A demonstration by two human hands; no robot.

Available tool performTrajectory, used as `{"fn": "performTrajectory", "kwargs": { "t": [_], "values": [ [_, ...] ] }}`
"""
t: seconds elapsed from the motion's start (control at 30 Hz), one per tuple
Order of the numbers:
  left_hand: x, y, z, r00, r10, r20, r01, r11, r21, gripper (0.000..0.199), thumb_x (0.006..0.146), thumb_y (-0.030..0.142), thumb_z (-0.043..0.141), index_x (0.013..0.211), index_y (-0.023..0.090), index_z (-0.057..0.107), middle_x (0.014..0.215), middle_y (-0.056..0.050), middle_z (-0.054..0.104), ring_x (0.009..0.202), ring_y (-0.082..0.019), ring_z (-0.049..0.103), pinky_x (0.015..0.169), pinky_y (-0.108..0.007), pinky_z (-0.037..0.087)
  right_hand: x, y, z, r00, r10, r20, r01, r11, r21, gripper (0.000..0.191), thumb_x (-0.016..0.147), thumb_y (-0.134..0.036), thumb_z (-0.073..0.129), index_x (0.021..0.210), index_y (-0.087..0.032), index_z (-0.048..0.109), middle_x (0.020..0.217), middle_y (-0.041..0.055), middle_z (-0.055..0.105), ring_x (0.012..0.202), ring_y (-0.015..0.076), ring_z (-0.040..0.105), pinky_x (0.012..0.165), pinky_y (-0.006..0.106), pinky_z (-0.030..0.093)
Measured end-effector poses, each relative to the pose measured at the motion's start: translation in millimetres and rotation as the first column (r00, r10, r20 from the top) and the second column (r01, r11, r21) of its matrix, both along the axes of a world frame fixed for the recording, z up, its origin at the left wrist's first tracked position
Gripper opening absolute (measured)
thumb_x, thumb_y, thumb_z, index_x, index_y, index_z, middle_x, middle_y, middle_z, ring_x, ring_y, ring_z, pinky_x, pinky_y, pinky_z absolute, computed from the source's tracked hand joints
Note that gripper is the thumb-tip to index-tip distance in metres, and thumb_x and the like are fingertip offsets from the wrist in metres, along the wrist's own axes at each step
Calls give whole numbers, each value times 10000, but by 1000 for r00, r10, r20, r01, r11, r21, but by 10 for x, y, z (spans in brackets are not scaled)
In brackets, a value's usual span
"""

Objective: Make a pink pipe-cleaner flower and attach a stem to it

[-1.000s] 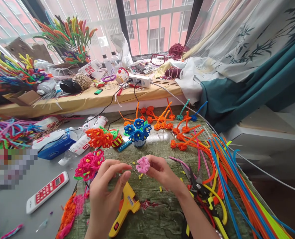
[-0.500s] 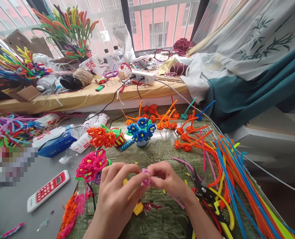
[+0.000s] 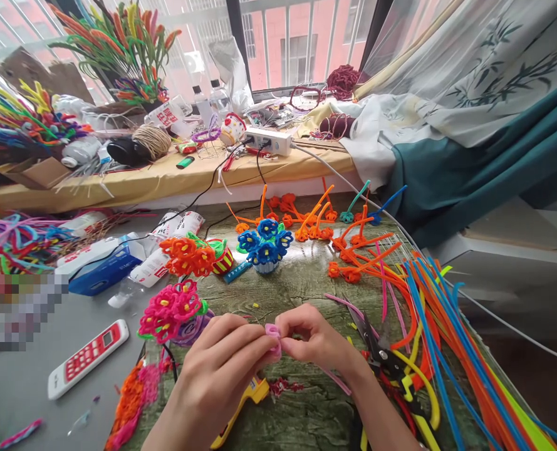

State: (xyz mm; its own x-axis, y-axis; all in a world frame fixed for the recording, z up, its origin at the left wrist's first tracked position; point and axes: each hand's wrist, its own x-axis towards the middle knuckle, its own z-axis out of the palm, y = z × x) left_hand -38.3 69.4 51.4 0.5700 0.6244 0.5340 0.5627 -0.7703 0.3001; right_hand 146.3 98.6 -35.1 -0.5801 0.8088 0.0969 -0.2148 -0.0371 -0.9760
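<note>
Between the fingertips of both hands is a small looped piece of pink pipe cleaner (image 3: 273,339). My left hand (image 3: 234,360) pinches it from the left, fingers pressed together. From the right, my right hand (image 3: 309,335) grips its edge between thumb and forefinger. Under my left hand lies a yellow tool (image 3: 258,389), mostly hidden, perhaps a glue gun. Scissors with black and yellow handles (image 3: 382,356) lie just right of my right hand. A pot of pink pipe-cleaner flowers (image 3: 172,311) stands left of my left hand, and a pot of blue flowers (image 3: 265,244) stands beyond both hands.
Orange pipe-cleaner flowers (image 3: 313,232) lie at the table's back. Long blue and orange pipe cleaners (image 3: 461,344) run along the right edge. A white and red remote-like device (image 3: 89,358) rests at left. A power strip (image 3: 269,141) sits on the cluttered windowsill (image 3: 175,178).
My left hand has shifted slightly left and its fingers have closed together over the pink loop. More of the yellow tool shows beneath. The view has shifted a little.
</note>
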Motion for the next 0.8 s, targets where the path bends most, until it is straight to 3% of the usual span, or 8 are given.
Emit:
{"fn": "performTrajectory", "kwargs": {
  "t": [0.3, 0.5, 0.8],
  "values": [
    [11, -35, 51, 998, -40, -41, 40, 999, 12, 165, 948, 92, 571, 1065, 151, 672, 874, -60, 758, 757, -164, 635, 652, -286, 559, 23, 9, -77, 996, 85, -26, -85, 996, -12, 186, 817, -246, 631, 650, -172, 592, 622, -26, 519, 624, 131, 462, 577, 241, 375],
    [-59, -73, 1, 994, -87, -62, 84, 996, -39, 187, 957, 94, 561, 1111, 109, 667, 946, -94, 743, 847, -181, 616, 730, -295, 556, 18, -6, -133, 990, 124, -70, -127, 991, -37, 238, 827, -346, 661, 681, -174, 585, 648, -24, 502, 634, 133, 450, 586, 246, 376],
    [-71, -77, -15, 996, -84, -16, 84, 996, -40, 218, 942, 73, 576, 1134, 129, 664, 951, -81, 747, 836, -174, 613, 715, -286, 550, 4, -15, -139, 987, 112, -115, -119, 991, -57, 229, 834, -321, 673, 685, -166, 593, 661, -21, 519, 627, 126, 437, 580, 244, 363]
  ]
}}
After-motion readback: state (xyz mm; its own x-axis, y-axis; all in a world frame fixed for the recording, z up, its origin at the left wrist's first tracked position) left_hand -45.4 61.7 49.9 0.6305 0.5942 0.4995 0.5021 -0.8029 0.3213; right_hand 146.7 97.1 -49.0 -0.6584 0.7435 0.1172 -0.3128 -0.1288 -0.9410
